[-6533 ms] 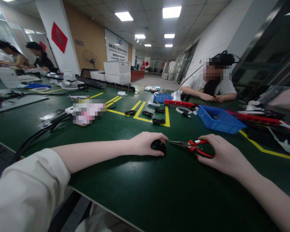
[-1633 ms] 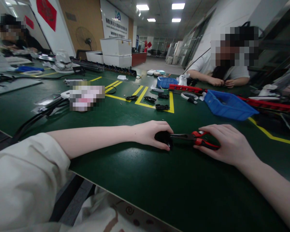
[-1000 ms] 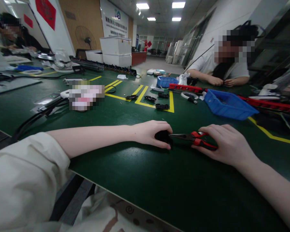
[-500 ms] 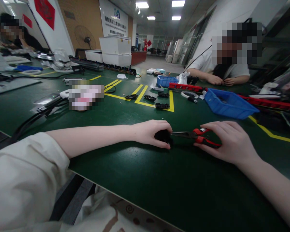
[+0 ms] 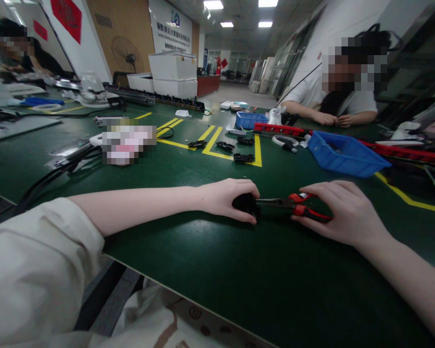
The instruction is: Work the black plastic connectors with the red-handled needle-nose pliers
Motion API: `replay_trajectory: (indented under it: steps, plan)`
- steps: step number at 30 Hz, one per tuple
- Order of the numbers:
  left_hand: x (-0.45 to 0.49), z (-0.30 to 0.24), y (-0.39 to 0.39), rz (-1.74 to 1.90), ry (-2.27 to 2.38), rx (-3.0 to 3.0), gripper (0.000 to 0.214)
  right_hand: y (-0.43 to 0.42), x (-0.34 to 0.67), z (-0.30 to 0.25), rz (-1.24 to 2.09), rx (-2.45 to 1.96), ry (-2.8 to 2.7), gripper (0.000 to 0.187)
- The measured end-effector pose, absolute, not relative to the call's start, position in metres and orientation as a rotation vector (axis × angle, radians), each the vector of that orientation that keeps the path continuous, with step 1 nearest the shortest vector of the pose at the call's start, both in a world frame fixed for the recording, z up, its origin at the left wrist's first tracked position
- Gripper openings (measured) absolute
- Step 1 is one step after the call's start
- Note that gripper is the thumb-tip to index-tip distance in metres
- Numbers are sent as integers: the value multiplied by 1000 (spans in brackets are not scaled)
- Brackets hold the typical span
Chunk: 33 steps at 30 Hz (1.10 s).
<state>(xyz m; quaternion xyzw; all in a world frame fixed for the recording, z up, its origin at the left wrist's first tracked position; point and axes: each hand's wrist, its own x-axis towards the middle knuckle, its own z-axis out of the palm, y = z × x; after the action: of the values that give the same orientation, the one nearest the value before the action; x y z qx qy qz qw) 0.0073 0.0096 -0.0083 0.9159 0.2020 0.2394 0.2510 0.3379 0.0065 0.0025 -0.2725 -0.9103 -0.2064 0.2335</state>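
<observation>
My left hand (image 5: 230, 200) grips a small black part (image 5: 245, 205) between thumb and fingers, just above the green table (image 5: 188, 261). Most of that part is hidden in shadow and by the fingers, so its kind does not show. In my right hand (image 5: 342, 210) is a pair of long-nose pliers (image 5: 293, 205) with red and black handles. Their jaws point left and reach the black part at my left fingertips. Whether the jaws grip it, I cannot tell. Beyond my hands, several small black parts (image 5: 243, 158) lie at the yellow tape lines.
A blue bin (image 5: 348, 154) stands right of the tape marks, with a smaller blue bin (image 5: 252, 120) farther back. Red strips (image 5: 281, 129) lie beside them. Black cables (image 5: 61, 169) run along the left. Across the table sits a person (image 5: 348, 96), both hands on the tabletop.
My hands and the pliers keep almost the same pose. The view has shifted very slightly, and the person across has moved the head a little.
</observation>
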Motion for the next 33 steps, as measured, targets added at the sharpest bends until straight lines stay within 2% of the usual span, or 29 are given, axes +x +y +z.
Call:
replay_trajectory:
  steps: [19,33]
  plan:
    - [7,-6,9,630,540,2452,43,2,332,5,-644,-651,-2528,34]
    - [7,-9,12,676,524,2466,52,8,339,1,-578,-782,-2500,45]
